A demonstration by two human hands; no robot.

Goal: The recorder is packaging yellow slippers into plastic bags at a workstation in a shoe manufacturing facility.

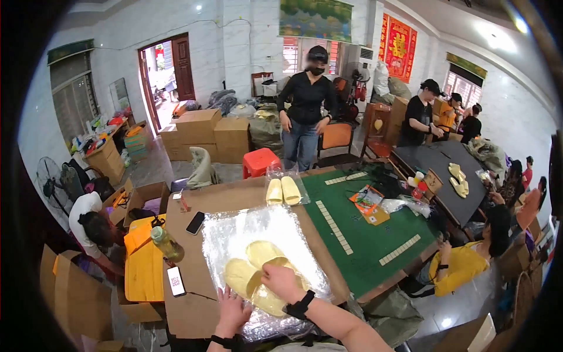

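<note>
Right hand (pixel 282 283), grip curled at yellow slippers (pixel 241 274), hold unclear, left hand (pixel 233 311) splayed over plastic (pixel 226 232)

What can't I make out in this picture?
All in the head view:
- Right hand's fingertips: hidden by the curled hand itself, so its grip on the yellow slippers is unclear.
- Left forearm: cut off by the lower edge.
- Background worker in orange: too small to tell what they handle.

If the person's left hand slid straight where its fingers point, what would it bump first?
Probably the leftmost yellow slipper, just ahead of the left hand, though the gap's depth is hard to judge.
</note>
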